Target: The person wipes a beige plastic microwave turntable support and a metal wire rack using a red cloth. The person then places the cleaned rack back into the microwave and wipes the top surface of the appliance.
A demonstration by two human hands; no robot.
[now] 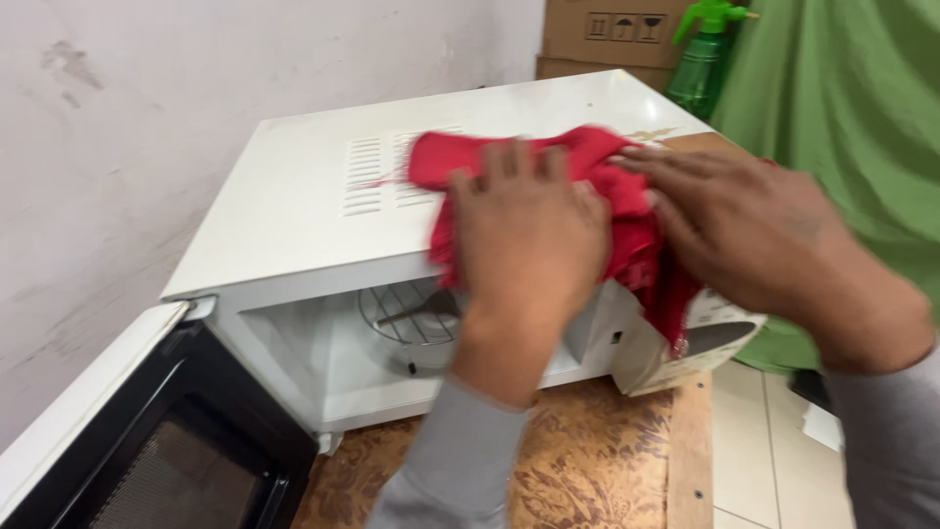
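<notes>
A white microwave oven [294,211] stands on a patterned table, its door [147,441] swung open at the lower left. A red cloth [627,211] lies on the oven's top near the front right corner and hangs over the edge. My left hand [529,230] lies flat on the cloth, fingers spread. My right hand [754,235] also presses on the cloth from the right, fingers pointing left. A wire rack [406,313] shows inside the oven cavity.
A green spray bottle [703,59] and cardboard boxes [607,34] stand behind the oven at the back right. A green fabric [862,127] hangs on the right. The white wall [117,147] is close on the left. Tiled floor [764,441] lies past the table's right edge.
</notes>
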